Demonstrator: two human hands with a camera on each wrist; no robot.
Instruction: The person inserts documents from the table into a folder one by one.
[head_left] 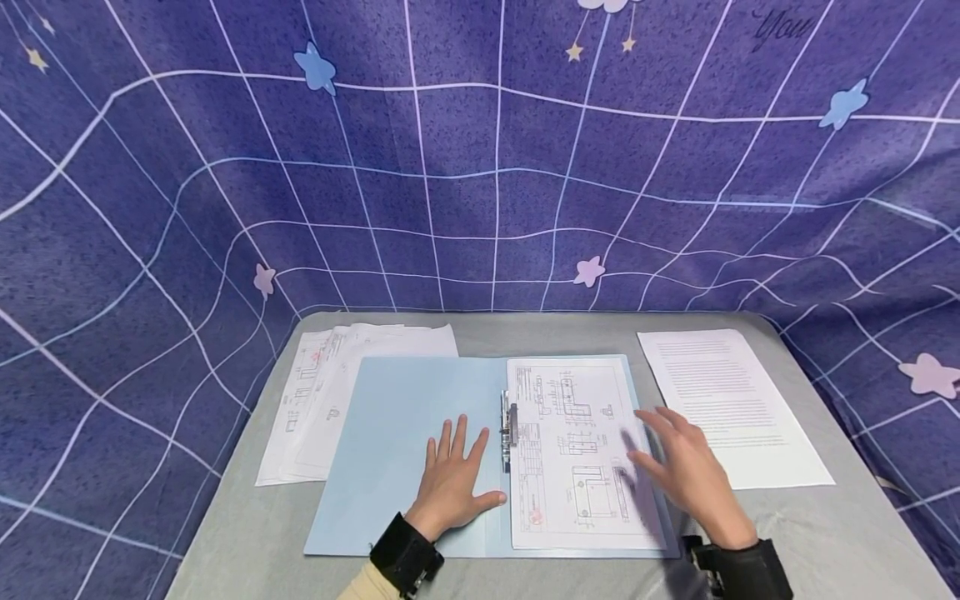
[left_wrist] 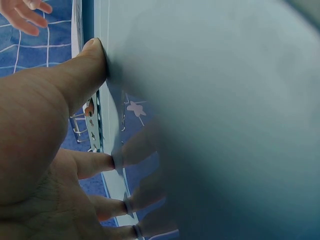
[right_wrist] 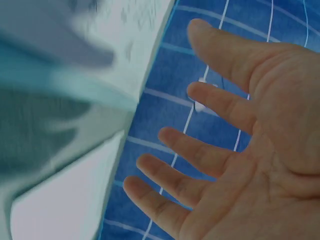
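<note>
A light blue folder (head_left: 405,417) lies spread flat on the table, a metal clip (head_left: 509,429) along its spine. On its right half rests a stack of technical drawings (head_left: 555,450). My left hand (head_left: 450,487) touches the folder's left cover with fingers spread, its thumb by the spine below the clip; the left wrist view shows the fingertips against the glossy blue cover (left_wrist: 225,100). My right hand (head_left: 686,467) hovers over the right edge of the drawings, fingers apart and slightly bent. In the right wrist view, nothing lies between its fingers (right_wrist: 195,150).
Loose drawing sheets (head_left: 300,417) lie at the left, partly under the folder. A printed text sheet (head_left: 727,400) lies at the right, near my right hand. The grey table (head_left: 555,325) is enclosed by a purple-blue star-patterned cloth (head_left: 465,192).
</note>
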